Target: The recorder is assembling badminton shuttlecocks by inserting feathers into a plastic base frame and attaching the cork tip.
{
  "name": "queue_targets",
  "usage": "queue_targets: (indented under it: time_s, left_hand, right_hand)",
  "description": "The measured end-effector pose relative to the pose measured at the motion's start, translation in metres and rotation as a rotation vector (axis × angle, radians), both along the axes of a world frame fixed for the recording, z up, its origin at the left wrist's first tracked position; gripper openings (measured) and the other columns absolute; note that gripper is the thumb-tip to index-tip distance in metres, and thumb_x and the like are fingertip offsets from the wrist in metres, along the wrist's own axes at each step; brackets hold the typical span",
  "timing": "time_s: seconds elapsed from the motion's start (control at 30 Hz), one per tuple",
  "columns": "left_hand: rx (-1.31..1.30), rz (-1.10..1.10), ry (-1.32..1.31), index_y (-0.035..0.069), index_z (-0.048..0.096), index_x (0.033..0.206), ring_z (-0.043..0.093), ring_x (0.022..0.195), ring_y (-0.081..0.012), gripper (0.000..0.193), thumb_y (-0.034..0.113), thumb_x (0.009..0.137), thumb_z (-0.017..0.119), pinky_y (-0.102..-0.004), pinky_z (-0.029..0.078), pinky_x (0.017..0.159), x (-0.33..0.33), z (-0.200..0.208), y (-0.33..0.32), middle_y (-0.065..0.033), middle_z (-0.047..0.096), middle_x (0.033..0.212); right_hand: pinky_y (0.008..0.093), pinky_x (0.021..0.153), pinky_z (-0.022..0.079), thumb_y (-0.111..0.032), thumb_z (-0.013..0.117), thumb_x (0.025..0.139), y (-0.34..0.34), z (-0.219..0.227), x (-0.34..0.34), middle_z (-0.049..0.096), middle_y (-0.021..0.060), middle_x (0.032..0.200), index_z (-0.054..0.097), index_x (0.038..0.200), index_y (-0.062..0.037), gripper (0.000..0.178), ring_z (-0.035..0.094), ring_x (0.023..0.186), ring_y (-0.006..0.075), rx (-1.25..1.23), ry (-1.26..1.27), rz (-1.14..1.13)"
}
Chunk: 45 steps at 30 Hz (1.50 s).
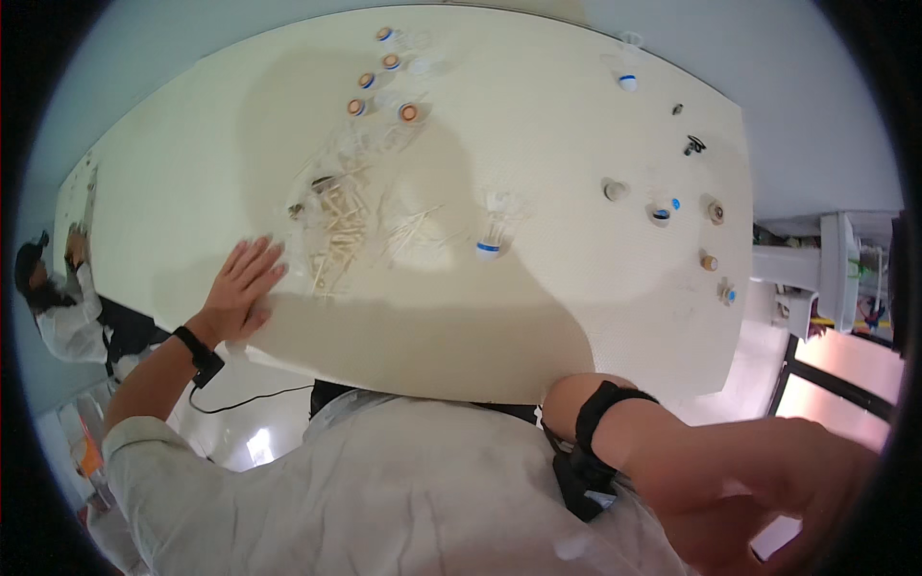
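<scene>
At the frame's left the left hand (240, 288) is being pressed flat, grasping nothing, beside the scattered pale wooden sticks (341, 230) on the cream oval table (538, 307), apparently for support, while the blurred right hand (816, 499) at lower right is being held off the table, its grip impossible to tell.

4 orange-capped vials (384, 84) at table's (576, 317) far edge

Long cream table (538, 317) fills centre, broad soft shadows across top. Pale grey wall from 11 to 2 o'clock. Glossy white floor (252, 422) at 8 o'clock, catching light glare. White shelving unit (834, 269) at 3 o'clock. Dark-framed window (845, 370) at 4 o'clock, pinkish glow.
</scene>
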<state>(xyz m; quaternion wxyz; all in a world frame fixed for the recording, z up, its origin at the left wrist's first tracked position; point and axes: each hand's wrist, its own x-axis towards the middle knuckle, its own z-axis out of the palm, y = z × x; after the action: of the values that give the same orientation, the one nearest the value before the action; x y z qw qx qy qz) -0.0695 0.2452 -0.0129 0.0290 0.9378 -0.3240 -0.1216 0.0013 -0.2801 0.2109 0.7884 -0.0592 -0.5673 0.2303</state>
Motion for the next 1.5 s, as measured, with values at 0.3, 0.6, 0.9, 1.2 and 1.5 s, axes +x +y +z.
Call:
queue_targets:
  time_s: [0.3,0.6,0.9,1.2,1.5]
  left_hand:
    - [-0.014,-0.089,0.087,0.002,0.039,0.151,0.026,0.149,-0.0507,0.064,0.034,0.096,0.043,-0.0674,0.016,0.120,0.008,-0.005,0.012,-0.0271,0.031,0.160]
    - [-0.022,-0.158,0.049,0.003,0.032,0.156,0.024,0.148,-0.0544,0.065,0.039,0.103,0.036,-0.0695,0.017,0.117,0.006,-0.016,0.025,-0.0297,0.028,0.160]
    - [-0.070,-0.180,0.004,0.002,0.033,0.156,0.023,0.149,-0.0533,0.065,0.037,0.101,0.038,-0.0674,0.015,0.118,0.005,-0.027,0.026,-0.0282,0.026,0.162]
    - [-0.097,-0.254,-0.071,0.002,0.030,0.158,0.020,0.150,-0.0525,0.066,0.040,0.104,0.034,-0.0676,0.012,0.119,0.009,-0.028,0.034,-0.0266,0.022,0.165]
    - [-0.095,-0.199,-0.036,0.000,0.033,0.156,0.022,0.148,-0.0552,0.064,0.038,0.104,0.037,-0.0689,0.015,0.117,0.003,-0.022,0.026,-0.0277,0.024,0.164]
  right_hand:
    - [0.0488,0.071,0.049,-0.038,0.054,0.101,0.008,-0.005,0.013,0.063,0.0072,0.088,0.060,0.092,-0.0065,0.033,0.059,0.076,0.0261,-0.035,0.030,-0.090]
    - [0.0483,0.070,0.049,-0.038,0.054,0.102,0.038,-0.034,0.028,0.062,0.0070,0.086,0.059,0.089,-0.0069,0.034,0.058,0.074,0.0254,-0.218,0.148,-0.053]
    - [0.0477,0.069,0.048,-0.038,0.053,0.102,0.074,-0.071,0.015,0.061,0.0068,0.084,0.058,0.087,-0.0073,0.035,0.058,0.073,0.0247,-0.372,0.209,0.115]
    - [0.0472,0.068,0.047,-0.038,0.052,0.103,0.108,-0.089,0.012,0.061,0.0066,0.081,0.058,0.085,-0.0077,0.035,0.057,0.071,0.0241,-0.383,0.300,0.120]
    - [0.0466,0.067,0.047,-0.038,0.052,0.103,0.093,-0.076,0.014,0.060,0.0064,0.079,0.057,0.083,-0.0081,0.036,0.056,0.069,0.0234,-0.382,0.288,0.117]
